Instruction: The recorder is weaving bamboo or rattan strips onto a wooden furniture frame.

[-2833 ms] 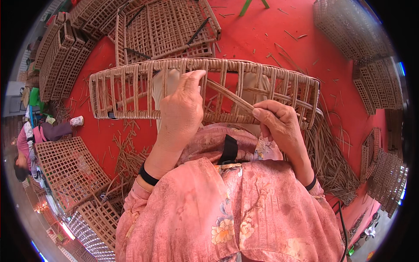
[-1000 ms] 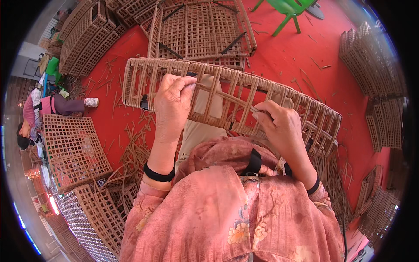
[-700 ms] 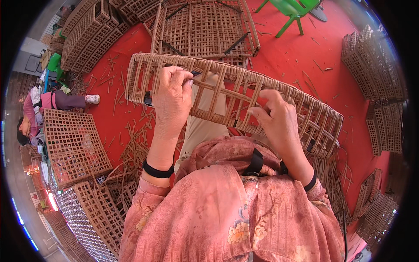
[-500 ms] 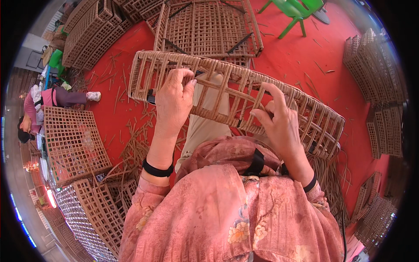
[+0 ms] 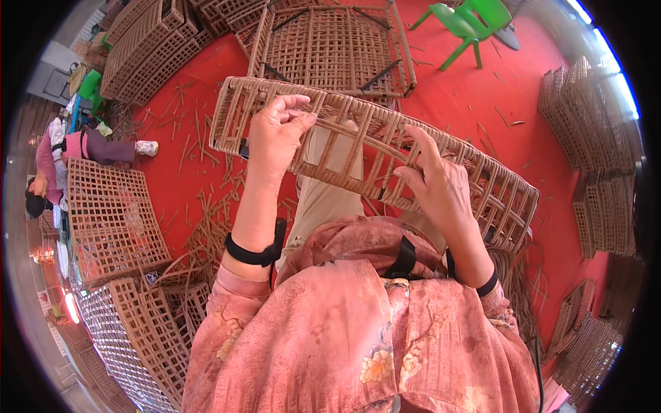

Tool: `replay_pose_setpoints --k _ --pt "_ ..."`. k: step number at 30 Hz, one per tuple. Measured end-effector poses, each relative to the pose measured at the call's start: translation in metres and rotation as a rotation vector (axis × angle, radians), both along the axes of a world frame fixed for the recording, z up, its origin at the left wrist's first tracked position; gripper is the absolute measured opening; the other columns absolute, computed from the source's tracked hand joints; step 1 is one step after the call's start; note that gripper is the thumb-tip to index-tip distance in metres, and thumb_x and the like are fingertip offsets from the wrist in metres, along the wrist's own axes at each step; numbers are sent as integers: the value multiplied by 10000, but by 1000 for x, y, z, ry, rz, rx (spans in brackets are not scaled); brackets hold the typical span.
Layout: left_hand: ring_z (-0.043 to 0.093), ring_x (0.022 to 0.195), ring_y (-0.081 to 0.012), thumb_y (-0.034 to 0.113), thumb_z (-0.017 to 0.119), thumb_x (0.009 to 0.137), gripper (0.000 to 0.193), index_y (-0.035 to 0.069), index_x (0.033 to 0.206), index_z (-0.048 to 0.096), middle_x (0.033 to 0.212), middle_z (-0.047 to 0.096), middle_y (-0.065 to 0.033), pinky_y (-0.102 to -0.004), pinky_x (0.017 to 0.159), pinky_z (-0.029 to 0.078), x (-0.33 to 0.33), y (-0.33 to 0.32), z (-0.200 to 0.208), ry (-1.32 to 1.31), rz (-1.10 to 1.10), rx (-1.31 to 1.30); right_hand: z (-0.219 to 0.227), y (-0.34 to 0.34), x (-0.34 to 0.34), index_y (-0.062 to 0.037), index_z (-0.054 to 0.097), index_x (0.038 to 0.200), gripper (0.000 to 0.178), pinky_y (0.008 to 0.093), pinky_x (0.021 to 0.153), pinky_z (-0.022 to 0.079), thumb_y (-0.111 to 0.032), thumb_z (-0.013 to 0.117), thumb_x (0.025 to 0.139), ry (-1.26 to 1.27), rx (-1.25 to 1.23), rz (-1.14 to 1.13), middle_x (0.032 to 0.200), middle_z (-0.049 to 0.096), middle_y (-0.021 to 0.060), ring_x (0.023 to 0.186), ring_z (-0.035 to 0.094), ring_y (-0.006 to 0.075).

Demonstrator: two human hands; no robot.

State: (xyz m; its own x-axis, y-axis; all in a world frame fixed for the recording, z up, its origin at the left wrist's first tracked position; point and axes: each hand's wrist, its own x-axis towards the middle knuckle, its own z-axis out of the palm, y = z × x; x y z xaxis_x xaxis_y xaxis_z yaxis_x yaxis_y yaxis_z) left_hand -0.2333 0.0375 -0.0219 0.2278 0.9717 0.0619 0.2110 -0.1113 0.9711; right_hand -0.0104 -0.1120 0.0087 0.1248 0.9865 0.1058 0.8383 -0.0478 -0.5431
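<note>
A long, narrow woven rattan basket (image 5: pixel 337 165) lies tilted across my lap, its left end higher in the picture than its right. Along its open lattice side a thin rattan strand (image 5: pixel 365 143) slants between my two hands. My left hand (image 5: pixel 279 134) is closed in a pinch at the strand's upper left end, by the thick wrapped rim. Over the right part of the lattice, my right hand (image 5: pixel 441 182) has its index finger reaching up to the rim and its thumb lower down, with the strand passing in between. Its other fingers are partly hidden.
Beyond it rests a larger woven tray (image 5: pixel 323 45) with black corner braces. Stacked lattice panels (image 5: pixel 148 51) stand far left, more (image 5: pixel 589 117) at right. Cut strips litter the red floor (image 5: pixel 475 96). A green chair (image 5: pixel 471 24) is at the back; another person (image 5: pixel 96 148) bends at left.
My left hand has shifted slightly right and up. My right index finger and thumb have straightened a little around the lattice. The basket has turned very slightly.
</note>
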Motion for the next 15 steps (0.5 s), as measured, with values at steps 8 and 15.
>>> replay_pose_setpoints --k 8,15 --pt "529 726 10 101 740 846 198 102 1042 712 809 654 74 -178 582 345 -14 6 0 -283 -42 -182 24 -8 -5 -69 494 1354 561 451 765 505 -173 717 850 -177 -2 -48 898 689 159 864 673 350" --pt "564 793 -39 20 671 897 76 45 969 676 885 651 9 -191 717 460 -70 13 56 -326 242 331 54 25 -34 -12 596 1214 408 429 880 504 -191 695 861 -36 119 49 1080 660 168 1017 637 348"
